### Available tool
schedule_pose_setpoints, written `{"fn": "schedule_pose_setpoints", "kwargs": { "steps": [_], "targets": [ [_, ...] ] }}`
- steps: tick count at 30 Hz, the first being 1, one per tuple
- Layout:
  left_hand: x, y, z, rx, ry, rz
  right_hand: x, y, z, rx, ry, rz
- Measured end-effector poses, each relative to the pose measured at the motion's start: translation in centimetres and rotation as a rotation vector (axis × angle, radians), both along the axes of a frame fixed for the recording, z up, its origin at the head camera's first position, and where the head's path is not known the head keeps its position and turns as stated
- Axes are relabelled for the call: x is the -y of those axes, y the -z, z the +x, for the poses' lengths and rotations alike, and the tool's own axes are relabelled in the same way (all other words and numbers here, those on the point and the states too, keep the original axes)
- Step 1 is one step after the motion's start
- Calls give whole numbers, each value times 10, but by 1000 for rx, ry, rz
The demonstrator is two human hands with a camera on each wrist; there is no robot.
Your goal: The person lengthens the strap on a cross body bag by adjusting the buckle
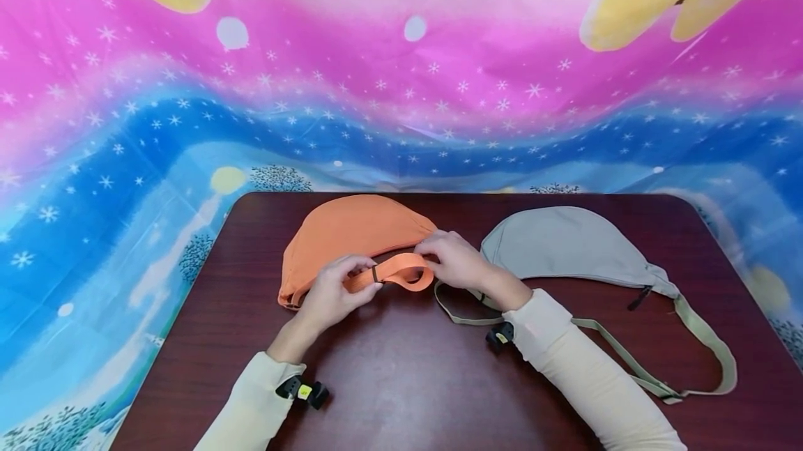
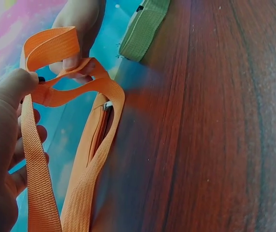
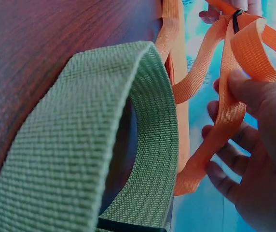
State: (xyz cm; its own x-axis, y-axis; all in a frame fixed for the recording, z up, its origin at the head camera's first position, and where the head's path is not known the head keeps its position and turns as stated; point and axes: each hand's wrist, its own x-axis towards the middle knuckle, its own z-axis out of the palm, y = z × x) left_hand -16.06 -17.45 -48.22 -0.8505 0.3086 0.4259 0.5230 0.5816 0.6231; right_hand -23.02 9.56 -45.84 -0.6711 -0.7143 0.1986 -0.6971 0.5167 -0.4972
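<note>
An orange waist bag (image 1: pixel 351 224) lies toward the back left of the table, its orange strap (image 1: pixel 401 270) raised in front of it and looped. My left hand (image 1: pixel 329 291) pinches the strap at a small black slider buckle (image 1: pixel 375 274), thumb on the near side in the left wrist view. With its thumb and fingers my right hand (image 1: pixel 461 259) holds another stretch of the strap, just right of the loop; in the right wrist view the webbing (image 3: pixel 229 106) runs between thumb and fingers. A zipper (image 2: pixel 106 106) on the bag shows beneath the strap.
A grey-green waist bag (image 1: pixel 564 242) lies at the right, its green strap (image 1: pixel 721 360) spread toward the front right and passing under my right forearm. One green loop (image 3: pixel 80 125) stands close to the right wrist camera. A printed cloth (image 1: pixel 401 88) hangs behind the dark wooden table (image 1: pixel 426 381).
</note>
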Motion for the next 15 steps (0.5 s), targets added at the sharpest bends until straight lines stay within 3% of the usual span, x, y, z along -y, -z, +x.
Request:
{"fn": "schedule_pose_setpoints", "kwargs": {
  "steps": [8, 15],
  "targets": [
    [2, 2, 2, -38, 0, 37, -5, -2, 1, -26, 82, 22],
    [18, 2, 9, -77, -36, 82, -24, -4, -4, -37, 241, 106]
  ]
}}
